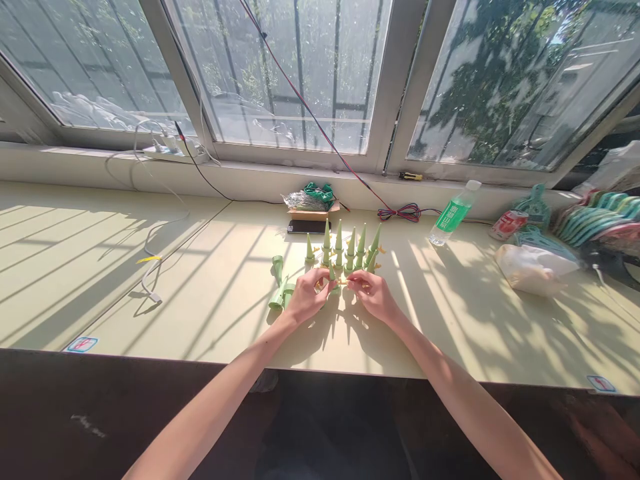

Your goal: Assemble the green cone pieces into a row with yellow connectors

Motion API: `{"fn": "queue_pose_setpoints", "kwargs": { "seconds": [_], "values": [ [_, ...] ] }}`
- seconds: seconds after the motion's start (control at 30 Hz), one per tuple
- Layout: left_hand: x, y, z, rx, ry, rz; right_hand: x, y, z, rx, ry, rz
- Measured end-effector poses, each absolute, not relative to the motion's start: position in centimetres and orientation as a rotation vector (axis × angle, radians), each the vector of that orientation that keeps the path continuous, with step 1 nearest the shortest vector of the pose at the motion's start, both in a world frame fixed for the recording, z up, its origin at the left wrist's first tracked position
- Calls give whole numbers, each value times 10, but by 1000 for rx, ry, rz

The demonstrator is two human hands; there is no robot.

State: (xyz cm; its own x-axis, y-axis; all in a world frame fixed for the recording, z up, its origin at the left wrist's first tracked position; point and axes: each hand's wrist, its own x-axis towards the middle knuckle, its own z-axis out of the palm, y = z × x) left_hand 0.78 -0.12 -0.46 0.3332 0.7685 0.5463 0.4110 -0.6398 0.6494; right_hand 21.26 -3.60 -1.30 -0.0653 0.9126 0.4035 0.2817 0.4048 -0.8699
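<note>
Several slim green cones stand upright on the table, grouped in rows, with small yellow pieces among them. My left hand is closed with its fingertips at a short green cone at the front of the group. Opposite it, my right hand pinches a small yellow piece against that cone's side. To the left of my left hand lie loose green cones, partly hidden behind it. The exact shape of the yellow piece is too small to tell.
Behind the cones are a dark phone and a small box with plastic bags and green material. A bottle, a red can and a white bag stand right. Cables cross the pale table.
</note>
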Motion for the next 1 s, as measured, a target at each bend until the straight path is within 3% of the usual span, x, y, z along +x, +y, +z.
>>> {"fn": "queue_pose_setpoints", "kwargs": {
  "seconds": [1.0],
  "values": [
    [7, -3, -5, 2333, 862, 1292, 211, -38, -13, -1209, -1739, 585]
  ]
}}
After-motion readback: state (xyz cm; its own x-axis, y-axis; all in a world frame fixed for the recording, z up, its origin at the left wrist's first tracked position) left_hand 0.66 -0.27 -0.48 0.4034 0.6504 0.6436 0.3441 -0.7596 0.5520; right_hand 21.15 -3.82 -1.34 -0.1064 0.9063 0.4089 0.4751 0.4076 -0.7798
